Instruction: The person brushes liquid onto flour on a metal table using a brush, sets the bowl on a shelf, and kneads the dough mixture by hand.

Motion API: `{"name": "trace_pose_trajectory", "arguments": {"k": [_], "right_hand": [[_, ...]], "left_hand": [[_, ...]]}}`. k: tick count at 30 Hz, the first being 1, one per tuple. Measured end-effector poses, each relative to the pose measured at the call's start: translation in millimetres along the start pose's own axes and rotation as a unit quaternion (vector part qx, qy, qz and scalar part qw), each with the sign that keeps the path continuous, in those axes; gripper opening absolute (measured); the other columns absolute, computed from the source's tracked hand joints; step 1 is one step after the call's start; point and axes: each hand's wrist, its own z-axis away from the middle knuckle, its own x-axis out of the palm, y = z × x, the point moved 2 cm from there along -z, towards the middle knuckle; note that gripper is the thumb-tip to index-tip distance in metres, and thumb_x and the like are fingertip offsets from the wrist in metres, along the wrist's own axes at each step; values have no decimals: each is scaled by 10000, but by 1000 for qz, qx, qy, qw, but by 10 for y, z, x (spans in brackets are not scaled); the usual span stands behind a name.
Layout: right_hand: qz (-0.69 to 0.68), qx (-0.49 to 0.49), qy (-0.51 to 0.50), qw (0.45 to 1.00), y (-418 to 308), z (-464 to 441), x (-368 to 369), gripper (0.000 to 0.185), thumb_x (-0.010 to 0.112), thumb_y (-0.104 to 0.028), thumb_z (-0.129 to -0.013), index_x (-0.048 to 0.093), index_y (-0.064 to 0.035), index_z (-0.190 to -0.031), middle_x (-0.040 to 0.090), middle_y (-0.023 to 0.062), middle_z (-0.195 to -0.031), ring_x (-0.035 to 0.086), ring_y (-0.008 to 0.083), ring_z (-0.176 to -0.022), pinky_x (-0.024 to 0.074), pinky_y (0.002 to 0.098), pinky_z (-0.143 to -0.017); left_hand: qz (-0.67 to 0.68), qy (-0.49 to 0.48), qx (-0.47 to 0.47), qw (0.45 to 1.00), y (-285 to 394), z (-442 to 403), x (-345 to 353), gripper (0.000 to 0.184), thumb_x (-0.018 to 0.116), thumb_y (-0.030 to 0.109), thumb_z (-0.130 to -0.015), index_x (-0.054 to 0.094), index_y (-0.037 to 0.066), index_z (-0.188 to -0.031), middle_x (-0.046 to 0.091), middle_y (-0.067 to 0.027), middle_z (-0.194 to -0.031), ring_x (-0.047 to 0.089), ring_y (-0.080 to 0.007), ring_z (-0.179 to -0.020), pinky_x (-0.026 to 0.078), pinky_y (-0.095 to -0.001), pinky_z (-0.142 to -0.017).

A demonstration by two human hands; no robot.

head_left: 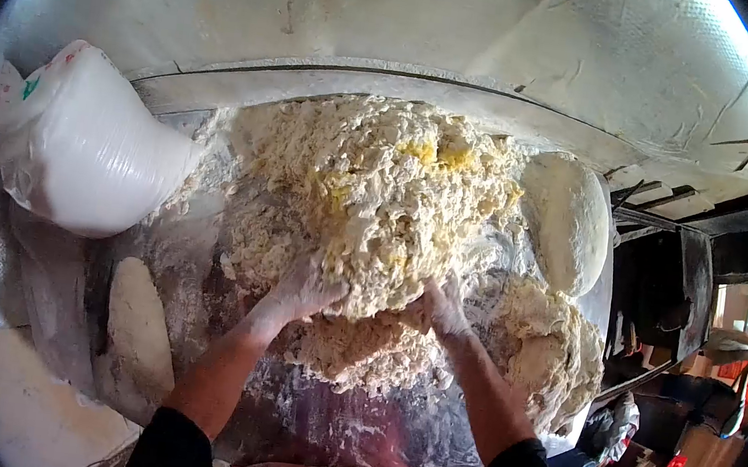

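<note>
A big shaggy mass of dough (386,207), crumbly and streaked with yellow patches, is heaped in the middle of the floury work table (315,425). My left hand (304,292), coated in flour, grips the near left side of the heap. On the near right side, my right hand (445,310) grips the same mass, its fingers partly sunk in and hidden. Between my wrists lies a looser clump of rough dough (370,353). Another rough lump (554,355) rests right of my right forearm.
A smooth pale dough slab (567,223) lies at the right end. A white plastic sack (98,147) leans in from the left, and a long pale dough piece (140,327) is below it. A raised board (335,91) edges the back. Dark shelving (662,294) stands to the right.
</note>
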Motion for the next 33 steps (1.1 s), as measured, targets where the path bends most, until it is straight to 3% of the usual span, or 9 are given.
{"name": "trace_pose_trajectory", "arguments": {"k": [3,8,10,13,15,18,25,28,33], "right_hand": [[-10,-44,-15,999,-129,369,394,937,606,-577,-952,268,52,-1559,352,379,-1488,404,450,-1387,396,573,-1133],[237,-245,53,938,-314,946,746,510,686,-458,-919,658,12,-1114,451,292,-1426,437,470,-1323,432,593,-1098],[133,-265,93,950,-274,1048,574,546,659,-444,-943,552,-10,-1258,424,268,-1470,412,421,-1368,411,570,-1126],[-210,-194,209,935,-147,957,203,662,618,-421,-979,394,-43,-1474,384,233,-1537,374,349,-1436,378,536,-1168],[-258,-183,226,921,-231,723,57,712,605,-414,-991,341,-54,-1546,370,221,-1560,362,325,-1459,368,525,-1182],[-279,-232,74,929,-431,295,100,784,605,-467,-984,308,-45,-1573,372,230,-1573,380,322,-1451,328,517,-1207],[171,-137,2,976,-682,217,477,1029,578,-673,-926,223,27,-1591,289,311,-1605,351,416,-1463,344,549,-1185],[252,-194,-50,947,-780,568,723,1023,629,-640,-909,244,24,-1585,323,339,-1574,395,461,-1422,390,559,-1159],[193,-450,30,871,-522,1667,1046,1081,811,-554,-782,301,-28,-1577,425,294,-1505,483,466,-1331,409,595,-1114]], "left_hand": [[179,-37,4,983,-216,464,156,815,745,509,-852,480,44,-1467,627,-194,-1345,556,-370,-1303,321,-517,-1188],[-82,27,-27,996,-475,1423,193,815,677,639,-826,564,68,-1397,540,-193,-1430,452,-365,-1382,328,-533,-1168],[-83,176,3,981,-480,1626,-9,799,619,606,-872,537,22,-1411,323,-257,-1562,272,-406,-1480,261,-541,-1201],[-26,284,-167,944,-749,1795,-128,795,588,570,-912,491,-17,-1440,240,-290,-1588,268,-428,-1478,265,-538,-1200],[-90,302,-99,944,-878,1532,-84,735,609,470,-943,459,-30,-1460,341,-270,-1550,314,-433,-1458,308,-555,-1170],[54,287,-36,956,-1651,987,408,697,682,430,-928,499,-16,-1430,523,-221,-1438,450,-419,-1374,369,-530,-1132],[197,-58,-186,961,162,-109,-93,609,578,553,-992,596,89,-1386,685,-119,-1276,599,-231,-1207,433,-385,-1079],[398,-83,-60,912,77,-28,-43,765,660,611,-917,552,64,-1441,614,-147,-1405,592,-255,-1244,488,-408,-1051],[-56,-122,-5,991,807,951,-14,749,432,715,-966,501,184,-1489,396,-174,-1585,309,-344,-1494,182,-546,-1246]]}}
